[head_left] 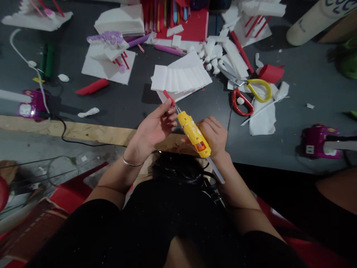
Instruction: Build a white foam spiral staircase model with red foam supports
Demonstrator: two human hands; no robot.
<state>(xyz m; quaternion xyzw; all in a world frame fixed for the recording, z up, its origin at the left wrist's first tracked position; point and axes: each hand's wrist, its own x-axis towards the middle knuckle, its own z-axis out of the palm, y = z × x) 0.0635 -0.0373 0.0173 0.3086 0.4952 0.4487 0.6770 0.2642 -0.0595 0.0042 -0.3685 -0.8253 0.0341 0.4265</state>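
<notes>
My left hand (pixel 156 123) pinches a short red stick (pixel 168 97) between thumb and fingertips. My right hand (pixel 213 132) is wrapped round a yellow glue gun (pixel 193 132), whose nozzle points up and left at the lower end of the red stick. A clear glue stick (pixel 216 170) juts from the gun's back end. Just beyond the red stick lie overlapping white pleated pieces (pixel 181 77) on the grey table. Scissors (pixel 248 87) with one yellow and one red handle lie to the right, among white scraps.
A small white model with purple trim (pixel 107 46) stands at the upper left on a white base. A rolled red piece (pixel 92 86) lies below it. Purple clamp-like devices (pixel 320 141) sit at both sides. A white bottle (pixel 312 26) is at upper right; a black cable (pixel 65 128) crosses the table edge.
</notes>
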